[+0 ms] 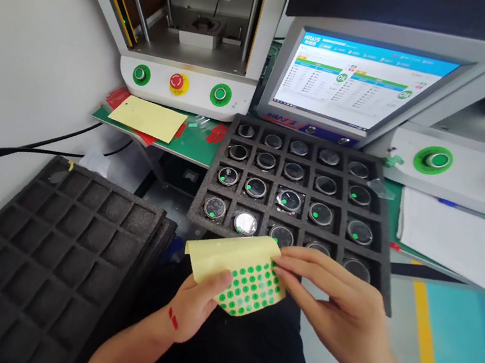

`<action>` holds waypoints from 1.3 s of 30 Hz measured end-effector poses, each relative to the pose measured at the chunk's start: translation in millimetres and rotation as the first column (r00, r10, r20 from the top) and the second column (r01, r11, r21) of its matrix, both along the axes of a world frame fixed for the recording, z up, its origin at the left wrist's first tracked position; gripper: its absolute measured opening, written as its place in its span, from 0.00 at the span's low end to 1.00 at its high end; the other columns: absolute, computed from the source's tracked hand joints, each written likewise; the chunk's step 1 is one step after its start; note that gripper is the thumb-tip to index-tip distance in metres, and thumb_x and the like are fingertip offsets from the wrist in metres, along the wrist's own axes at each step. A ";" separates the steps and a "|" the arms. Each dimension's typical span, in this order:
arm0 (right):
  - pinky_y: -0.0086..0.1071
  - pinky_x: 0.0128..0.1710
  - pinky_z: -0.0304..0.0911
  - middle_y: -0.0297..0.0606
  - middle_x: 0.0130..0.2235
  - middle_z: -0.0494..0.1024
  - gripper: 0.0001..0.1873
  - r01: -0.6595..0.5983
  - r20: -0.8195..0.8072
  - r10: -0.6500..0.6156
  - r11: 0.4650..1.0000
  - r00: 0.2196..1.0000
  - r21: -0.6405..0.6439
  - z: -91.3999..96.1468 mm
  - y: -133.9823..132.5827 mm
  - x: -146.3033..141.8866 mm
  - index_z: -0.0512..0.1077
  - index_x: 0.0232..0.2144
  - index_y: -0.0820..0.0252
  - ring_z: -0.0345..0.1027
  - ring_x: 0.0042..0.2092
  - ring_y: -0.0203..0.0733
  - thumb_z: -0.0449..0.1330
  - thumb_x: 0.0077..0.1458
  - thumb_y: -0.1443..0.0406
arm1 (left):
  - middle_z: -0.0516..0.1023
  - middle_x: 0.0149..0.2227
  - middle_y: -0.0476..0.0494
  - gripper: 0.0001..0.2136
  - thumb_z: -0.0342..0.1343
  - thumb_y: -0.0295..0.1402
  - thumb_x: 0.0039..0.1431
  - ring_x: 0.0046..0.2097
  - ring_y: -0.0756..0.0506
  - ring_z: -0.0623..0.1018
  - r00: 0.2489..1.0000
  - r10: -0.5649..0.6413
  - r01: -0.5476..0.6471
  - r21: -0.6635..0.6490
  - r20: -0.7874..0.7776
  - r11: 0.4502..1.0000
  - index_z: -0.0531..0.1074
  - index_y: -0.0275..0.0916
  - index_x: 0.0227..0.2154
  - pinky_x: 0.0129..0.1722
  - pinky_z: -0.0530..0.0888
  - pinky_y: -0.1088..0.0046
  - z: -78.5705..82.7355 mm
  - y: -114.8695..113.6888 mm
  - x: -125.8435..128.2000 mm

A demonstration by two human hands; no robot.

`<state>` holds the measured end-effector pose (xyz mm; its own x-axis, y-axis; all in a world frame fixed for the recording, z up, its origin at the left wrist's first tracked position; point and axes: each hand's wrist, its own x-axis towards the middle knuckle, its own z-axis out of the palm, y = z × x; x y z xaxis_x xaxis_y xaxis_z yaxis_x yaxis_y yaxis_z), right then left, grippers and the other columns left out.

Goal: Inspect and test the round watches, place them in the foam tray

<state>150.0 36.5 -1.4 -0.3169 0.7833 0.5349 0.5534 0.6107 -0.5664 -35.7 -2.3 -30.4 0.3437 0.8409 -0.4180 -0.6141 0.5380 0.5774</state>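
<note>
My left hand [194,307] grips a yellow backing sheet of green dot stickers [247,285] by its lower left edge, thumb on top; the sheet's top is folded over. My right hand [342,305] reaches in from the right, fingertips pinched at the sheet's upper right corner among the dots. Just beyond the sheet lies a black foam tray [385,275] holding several round glass-faced parts, some carrying a green dot.
A stack of black foam trays [36,258] with bare cells sits at lower left. Behind are a machine with green and red buttons [179,84], a monitor [358,83], a yellow paper [148,118], white sheets [462,239] at right, and cables [18,148] at left.
</note>
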 end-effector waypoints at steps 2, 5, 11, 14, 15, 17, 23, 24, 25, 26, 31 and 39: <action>0.29 0.34 0.77 0.37 0.37 0.82 0.08 0.008 0.050 -0.010 0.998 0.999 0.055 -1.9 -0.3 1.2 0.76 0.39 0.56 0.78 0.35 0.39 0.59 0.60 0.71 | 0.79 0.52 0.35 0.30 0.63 0.47 0.52 0.61 0.30 0.70 1.000 -0.024 0.025 0.055 -0.020 0.998 0.71 0.38 0.57 0.63 0.63 0.51 4.2 -0.5 -0.6; 0.30 0.35 0.78 0.39 0.38 0.82 0.08 0.010 0.140 -0.033 0.987 0.990 0.162 -3.4 -4.2 1.6 0.75 0.41 0.58 0.79 0.35 0.39 0.59 0.61 0.72 | 0.78 0.53 0.36 0.32 0.62 0.49 0.52 0.63 0.31 0.68 0.999 -0.034 0.037 0.125 -0.023 0.991 0.69 0.38 0.58 0.65 0.61 0.53 7.9 -0.7 -1.9; 0.29 0.33 0.75 0.44 0.36 0.82 0.05 -0.005 0.243 -0.057 0.969 0.968 0.247 -5.6 -5.6 2.6 0.73 0.39 0.62 0.79 0.34 0.40 0.59 0.61 0.73 | 0.78 0.53 0.36 0.32 0.61 0.51 0.52 0.62 0.31 0.68 0.999 -0.040 0.040 0.057 -0.005 0.998 0.71 0.38 0.57 0.64 0.61 0.52 3.7 -1.0 -2.2; 0.28 0.34 0.74 0.44 0.37 0.80 0.06 -0.001 0.217 -0.050 0.974 0.975 0.226 -8.8 -3.8 0.2 0.72 0.38 0.62 0.77 0.35 0.39 0.59 0.60 0.75 | 0.79 0.52 0.36 0.30 0.62 0.50 0.51 0.62 0.31 0.69 0.999 -0.032 0.032 0.027 0.004 0.999 0.74 0.37 0.54 0.64 0.62 0.53 0.9 -1.0 -1.6; 0.28 0.34 0.74 0.45 0.38 0.80 0.07 0.008 0.206 -0.055 0.975 0.977 0.221 -9.9 -4.3 -1.4 0.71 0.38 0.62 0.77 0.36 0.39 0.59 0.60 0.75 | 0.79 0.52 0.36 0.29 0.62 0.50 0.51 0.62 0.31 0.69 0.999 -0.031 0.031 0.010 0.009 0.999 0.74 0.37 0.53 0.63 0.62 0.53 0.5 -0.6 -1.4; 0.28 0.35 0.73 0.44 0.39 0.78 0.07 0.037 0.173 -0.074 0.977 0.982 0.212 -12.0 -6.8 -3.8 0.71 0.37 0.60 0.76 0.37 0.38 0.59 0.59 0.76 | 0.79 0.51 0.36 0.30 0.64 0.50 0.49 0.60 0.30 0.71 1.000 -0.021 0.021 -0.038 0.005 0.999 0.75 0.38 0.52 0.62 0.64 0.52 -0.1 0.7 -1.4; 0.32 0.34 0.72 0.35 0.31 0.75 0.07 0.275 0.019 -0.276 0.948 0.961 -0.158 -21.1 31.0 35.0 0.71 0.29 0.56 0.74 0.34 0.39 0.59 0.59 0.62 | 0.82 0.46 0.33 0.34 0.68 0.48 0.43 0.56 0.27 0.74 0.985 0.123 -0.146 -0.204 -0.124 0.968 0.74 0.36 0.52 0.59 0.67 0.46 -14.1 6.1 -10.1; 0.32 0.32 0.71 0.35 0.29 0.74 0.09 0.339 0.020 -0.344 0.911 0.939 -0.236 -24.3 50.8 50.0 0.70 0.28 0.57 0.73 0.31 0.38 0.59 0.60 0.60 | 0.82 0.46 0.34 0.32 0.68 0.46 0.43 0.57 0.27 0.74 0.975 0.154 -0.186 -0.212 -0.160 0.959 0.74 0.35 0.52 0.60 0.67 0.47 -18.9 6.2 -12.6; 0.30 0.28 0.70 0.33 0.26 0.73 0.11 0.393 0.039 -0.400 0.868 0.916 -0.303 -27.7 73.4 66.1 0.69 0.28 0.58 0.71 0.28 0.37 0.58 0.61 0.59 | 0.82 0.46 0.35 0.31 0.68 0.44 0.44 0.57 0.28 0.73 0.962 0.184 -0.226 -0.214 -0.201 0.950 0.74 0.35 0.51 0.60 0.67 0.48 -23.8 6.2 -15.1; 0.29 0.26 0.69 0.32 0.24 0.72 0.12 0.445 0.066 -0.455 0.815 0.888 -0.371 -31.3 97.1 82.3 0.69 0.29 0.59 0.70 0.25 0.35 0.57 0.62 0.59 | 0.82 0.45 0.35 0.29 0.67 0.42 0.45 0.58 0.29 0.73 0.947 0.211 -0.263 -0.210 -0.242 0.942 0.75 0.35 0.51 0.61 0.66 0.50 -28.5 6.1 -17.7; 0.28 0.29 0.69 0.33 0.33 0.74 0.12 0.617 0.242 -0.608 0.539 0.756 -0.574 -46.8 183.3 134.9 0.71 0.40 0.65 0.69 0.30 0.32 0.58 0.65 0.59 | 0.82 0.44 0.36 0.25 0.66 0.40 0.46 0.58 0.30 0.74 0.899 0.278 -0.341 -0.142 -0.340 0.930 0.76 0.36 0.49 0.59 0.69 0.53 -39.1 8.8 -28.0; 0.33 0.36 0.71 0.36 0.38 0.75 0.13 0.710 0.455 -0.567 0.387 0.687 -0.588 -61.1 196.3 131.4 0.72 0.42 0.65 0.72 0.36 0.36 0.60 0.63 0.59 | 0.82 0.46 0.36 0.20 0.66 0.39 0.46 0.60 0.30 0.71 0.808 0.322 -0.385 -0.028 -0.494 0.922 0.77 0.37 0.43 0.58 0.71 0.55 -36.6 11.8 -32.5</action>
<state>281.4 232.9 -62.5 0.4226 0.8719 -0.2474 0.7242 -0.4890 -0.4862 -68.2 9.5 -67.1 -0.2330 0.7975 -0.5565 -0.4454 0.4212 0.7901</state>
